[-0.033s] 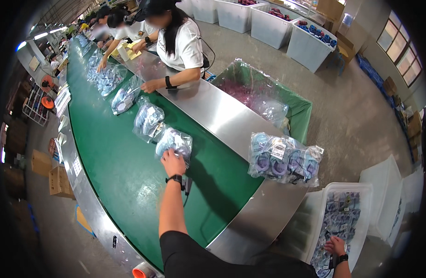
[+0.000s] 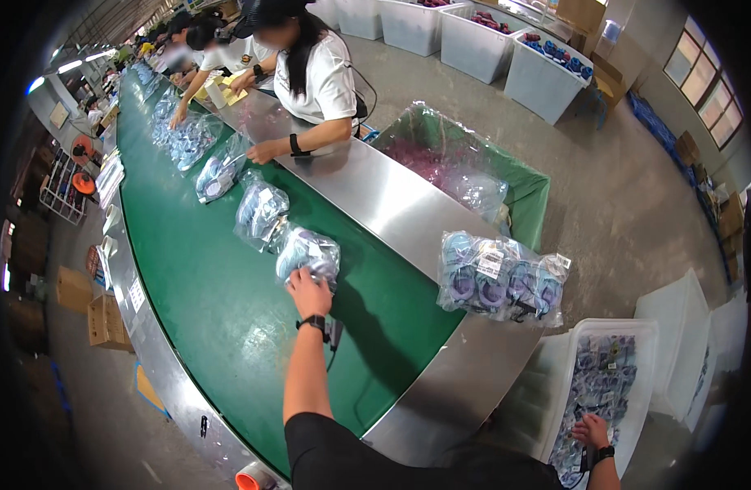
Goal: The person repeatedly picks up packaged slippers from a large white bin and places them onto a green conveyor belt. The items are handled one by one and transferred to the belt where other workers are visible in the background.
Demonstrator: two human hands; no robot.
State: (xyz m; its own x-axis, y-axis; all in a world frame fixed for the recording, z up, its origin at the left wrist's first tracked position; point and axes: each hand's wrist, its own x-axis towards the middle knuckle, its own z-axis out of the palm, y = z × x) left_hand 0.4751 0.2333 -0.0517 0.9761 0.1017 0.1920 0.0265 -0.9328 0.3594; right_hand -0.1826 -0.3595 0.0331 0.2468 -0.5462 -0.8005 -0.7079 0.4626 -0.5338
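My left hand [image 2: 311, 296] is stretched out over the green conveyor belt, its fingers closed on the near edge of a clear plastic bag of pale blue shoes [image 2: 308, 251]. A second bag of shoes [image 2: 262, 210] lies against that one, farther up the belt. At lower right, my right hand [image 2: 590, 429] hangs over a white plastic bin [image 2: 649, 359], fingers loosely bent and apart, with no item visible in them. Bagged blue and purple shoes [image 2: 604, 367] fill the bin. A larger clear bag of shoes [image 2: 502, 278] rests on the metal ledge between my hands.
Across the belt [image 2: 253, 343], a co-worker's hand [image 2: 267, 151] touches another bag of shoes [image 2: 220, 173]. The metal ledge [image 2: 392, 196] borders the belt on the right. Beyond it stands a green-lined container [image 2: 526, 204] with plastic bags. More people and bags line the far belt.
My left hand and the bag it touches have shifted very slightly to the right in the picture. My right hand stays over the bin.
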